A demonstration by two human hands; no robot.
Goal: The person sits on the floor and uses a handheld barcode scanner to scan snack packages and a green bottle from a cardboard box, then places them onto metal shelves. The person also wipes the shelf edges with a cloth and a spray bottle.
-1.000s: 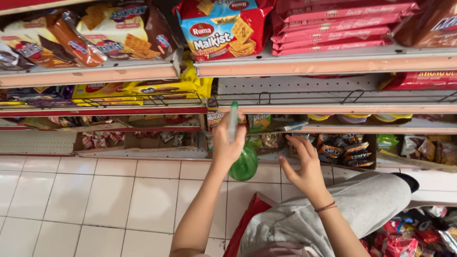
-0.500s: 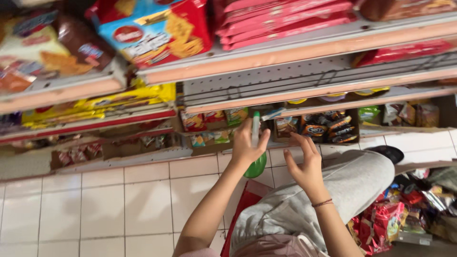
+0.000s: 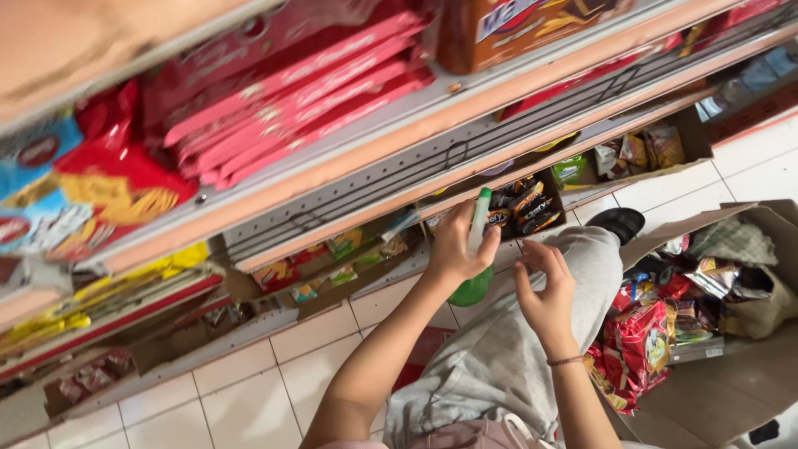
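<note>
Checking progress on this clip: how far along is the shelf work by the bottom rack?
Done: the upper shelves look stocked with red packs, and the low tray holds dark snack packs. In hand: the left hand grips a green bottle upright at the low shelf, while the right hand hovers open beside it. Left: a cardboard box on the floor holds more packets.

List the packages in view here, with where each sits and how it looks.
Flat red packs: stacked on the upper shelf.
Blue, red and yellow bags: upper shelf, far left.
Small dark snack packs: low shelf, beyond the left hand.
Red bags: piled in the cardboard box, lower right.
</note>
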